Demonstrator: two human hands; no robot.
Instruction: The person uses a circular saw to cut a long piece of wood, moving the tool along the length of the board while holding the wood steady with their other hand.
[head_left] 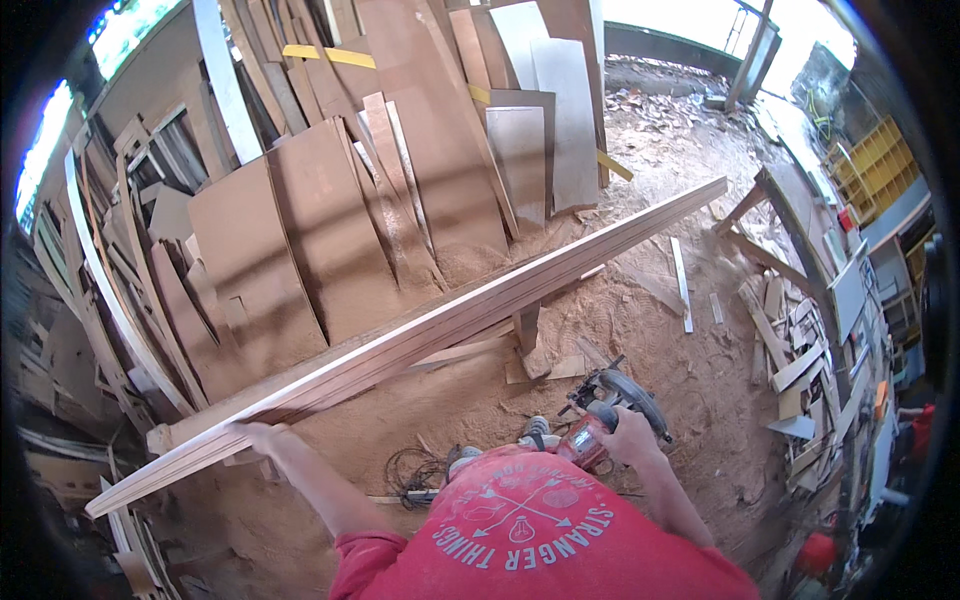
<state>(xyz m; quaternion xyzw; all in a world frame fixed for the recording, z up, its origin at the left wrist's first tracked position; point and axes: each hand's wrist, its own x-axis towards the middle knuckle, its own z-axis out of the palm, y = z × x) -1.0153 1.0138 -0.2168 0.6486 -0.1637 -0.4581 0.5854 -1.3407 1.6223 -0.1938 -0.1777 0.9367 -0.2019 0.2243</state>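
A long pale wooden plank [420, 335] with dark lines along its near side runs slantwise from the lower left to the upper right. Near its left end, my left hand [264, 438] holds the plank's near edge; the fingertips are partly hidden. My right hand [630, 438] is closed round the handle of a circular saw [585, 442] with a red body and dark guard. The saw hangs to the right of my body, apart from the plank.
Brown sheets of board [310, 220] and offcuts lean beyond the plank. A wooden support [530, 335] stands beneath it. Dark cable [410, 475] lies coiled near my feet. Sawdust covers the ground [640, 330], and scrap wood [795, 360] is heaped at the right.
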